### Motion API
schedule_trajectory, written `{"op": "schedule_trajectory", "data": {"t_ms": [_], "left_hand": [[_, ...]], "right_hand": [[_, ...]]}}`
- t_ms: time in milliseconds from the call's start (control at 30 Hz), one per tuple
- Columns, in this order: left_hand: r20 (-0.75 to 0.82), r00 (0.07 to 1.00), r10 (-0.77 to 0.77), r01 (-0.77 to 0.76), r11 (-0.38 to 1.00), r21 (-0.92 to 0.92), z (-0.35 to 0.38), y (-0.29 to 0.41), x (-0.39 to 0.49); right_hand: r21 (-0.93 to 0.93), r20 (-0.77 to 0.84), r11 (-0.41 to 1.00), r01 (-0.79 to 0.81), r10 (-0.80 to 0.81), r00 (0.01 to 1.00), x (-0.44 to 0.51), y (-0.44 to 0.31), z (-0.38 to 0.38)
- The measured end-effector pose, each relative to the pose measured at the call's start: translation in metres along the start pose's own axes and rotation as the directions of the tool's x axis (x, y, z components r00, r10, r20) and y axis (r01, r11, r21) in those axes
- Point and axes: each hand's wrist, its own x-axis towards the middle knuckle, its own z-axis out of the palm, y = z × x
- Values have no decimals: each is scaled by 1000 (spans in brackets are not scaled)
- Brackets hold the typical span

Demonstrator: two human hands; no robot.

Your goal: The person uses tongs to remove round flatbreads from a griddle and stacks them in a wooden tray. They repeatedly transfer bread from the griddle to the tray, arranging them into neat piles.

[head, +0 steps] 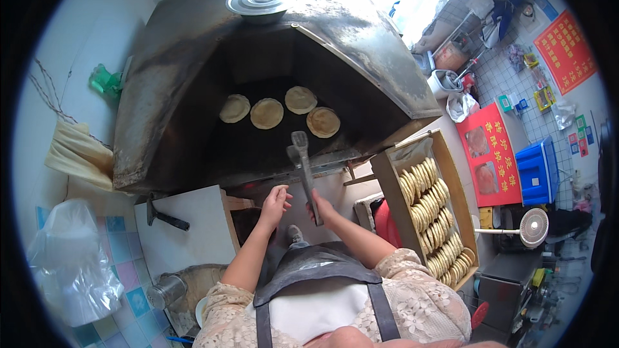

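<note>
In the middle of the view my right hand (321, 208) grips a pair of metal tongs (305, 174), whose flat tips point at the mouth of a large metal oven (193, 72). To the left of it, my left hand (276, 206) hangs in front of the oven's edge with its fingers loosely curled and nothing seen in them. On the dark baking surface inside lie several round flatbreads, among them a browned one (323, 122) just beyond the tong tips and another (267, 113) further left. The tongs do not touch any of them.
A wooden tray (466, 232) packed with rows of flatbreads stands at my right. At my left, a scraper (167, 217) lies on a white board (198, 237), with a metal shaker (167, 291) nearby. A round lidded pot (262, 0) sits on the oven top. A cloth hangs at the left wall.
</note>
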Motion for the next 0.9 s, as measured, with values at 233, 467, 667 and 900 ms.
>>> {"op": "schedule_trajectory", "data": {"t_ms": [233,467,667,900], "left_hand": [[-74,982,-171,171,985,-18,-38,-43,-61],[-192,964,-184,173,982,-71,-54,-34,-93],[-258,958,-123,97,989,-112,-58,-22,-81],[-295,947,-125,101,990,-94,-46,-16,-65]], "right_hand": [[238,-125,957,165,-139,982,90,-2,-23],[447,-207,866,226,-146,967,120,-18,-13],[-61,11,977,205,-204,979,62,-9,-77],[-454,150,887,84,-17,989,76,-69,-134]]}}
